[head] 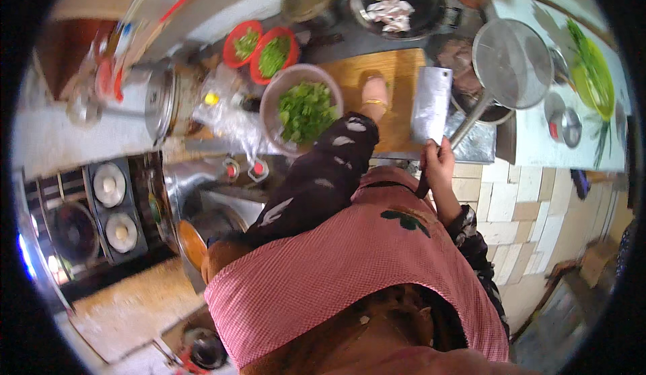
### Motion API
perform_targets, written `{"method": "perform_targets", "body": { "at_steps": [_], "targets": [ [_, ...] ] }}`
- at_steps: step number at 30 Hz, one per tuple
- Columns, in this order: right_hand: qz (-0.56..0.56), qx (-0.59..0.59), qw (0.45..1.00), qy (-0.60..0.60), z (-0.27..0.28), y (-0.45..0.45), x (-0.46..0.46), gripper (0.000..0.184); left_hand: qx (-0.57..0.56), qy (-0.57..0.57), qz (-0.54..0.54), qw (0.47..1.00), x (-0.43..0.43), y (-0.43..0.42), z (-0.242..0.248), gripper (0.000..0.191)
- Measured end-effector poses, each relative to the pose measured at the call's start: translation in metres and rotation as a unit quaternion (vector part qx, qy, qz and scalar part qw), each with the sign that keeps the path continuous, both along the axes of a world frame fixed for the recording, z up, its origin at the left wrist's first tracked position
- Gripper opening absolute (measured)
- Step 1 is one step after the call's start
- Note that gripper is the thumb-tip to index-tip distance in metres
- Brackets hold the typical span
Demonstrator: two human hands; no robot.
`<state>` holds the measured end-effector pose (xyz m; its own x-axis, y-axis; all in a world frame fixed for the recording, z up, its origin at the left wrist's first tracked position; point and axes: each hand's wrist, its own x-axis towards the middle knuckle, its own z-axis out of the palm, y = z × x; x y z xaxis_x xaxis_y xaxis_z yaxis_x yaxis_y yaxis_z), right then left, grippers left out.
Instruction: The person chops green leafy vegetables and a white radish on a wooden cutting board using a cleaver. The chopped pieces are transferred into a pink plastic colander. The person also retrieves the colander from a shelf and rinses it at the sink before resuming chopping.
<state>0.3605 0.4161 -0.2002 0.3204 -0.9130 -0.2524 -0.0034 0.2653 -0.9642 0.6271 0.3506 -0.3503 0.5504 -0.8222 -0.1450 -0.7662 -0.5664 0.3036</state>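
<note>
My right hand grips the dark handle of a cleaver. Its broad steel blade points away from me, over the right edge of a wooden cutting board. On that board rests my left hand, with a gold bangle at the wrist. Its fingers are blurred, so whether anything is under them is unclear. Left of the board, a pale bowl holds leafy greens. Behind it, two red baskets contain chopped greens.
Pale meat pieces lie in a metal pan. A long-handled strainer rests over a pot at right. Beyond are a metal cup and a green basket with scallions. Plastic bags lie at left.
</note>
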Motion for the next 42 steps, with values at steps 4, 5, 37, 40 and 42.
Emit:
{"method": "perform_targets", "body": {
  "at_steps": [4,5,37,40,42],
  "targets": [
    [0.030,0.069,0.997,-0.009,0.013,-0.004,-0.004,0.017,-0.072,0.103,0.005,0.992,-0.030,0.035,0.055,0.020],
    [0.030,0.076,0.997,-0.008,0.019,-0.007,-0.004,0.017,-0.163,0.184,0.035,0.969,-0.038,0.044,0.082,0.021],
    [0.042,0.244,0.727,0.641,-0.150,0.305,-0.464,0.026,-0.267,0.107,-0.406,0.867,-0.110,0.022,0.295,0.035],
    [-0.202,0.366,0.781,0.463,-0.161,0.320,-0.496,0.024,-0.295,0.159,-0.428,0.839,-0.206,-0.036,0.313,0.040],
    [-0.301,0.393,0.791,0.361,-0.154,0.303,-0.510,0.023,-0.282,0.201,-0.441,0.828,-0.267,-0.068,0.320,0.042]
  ]
}}
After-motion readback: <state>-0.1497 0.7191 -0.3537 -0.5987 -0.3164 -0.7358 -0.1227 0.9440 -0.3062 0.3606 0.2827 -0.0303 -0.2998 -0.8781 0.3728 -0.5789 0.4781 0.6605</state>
